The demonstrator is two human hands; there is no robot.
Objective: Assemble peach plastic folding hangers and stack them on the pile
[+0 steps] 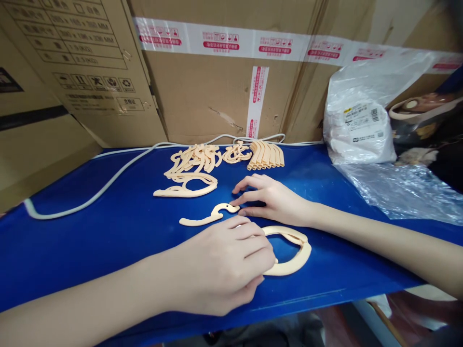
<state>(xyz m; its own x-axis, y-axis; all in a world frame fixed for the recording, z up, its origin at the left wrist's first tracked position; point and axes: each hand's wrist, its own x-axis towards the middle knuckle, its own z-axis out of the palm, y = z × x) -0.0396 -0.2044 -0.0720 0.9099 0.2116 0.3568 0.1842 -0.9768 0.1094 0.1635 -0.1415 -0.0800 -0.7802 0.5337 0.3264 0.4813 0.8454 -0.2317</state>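
Observation:
My left hand point(235, 265) is closed around one side of a cream plastic folding hanger point(294, 262). The hanger is folded into a loop, and its left part is hidden under my fingers. Beyond it, my right hand point(275, 197) has thumb and a fingertip on either side of the tip of a curved cream hanger hook piece point(198, 221), which lies on the blue table. Its other fingers are spread. Just behind that piece rests a folded hanger point(184, 192).
Along the back are a heap of cream hanger arms point(197, 156), a small pile of hooks point(237, 152) and a neat row of curved arms point(265, 154). A white cable point(104, 193) crosses the blue table point(90, 241). Cardboard boxes point(202, 96) and a plastic bag point(358, 125) stand behind.

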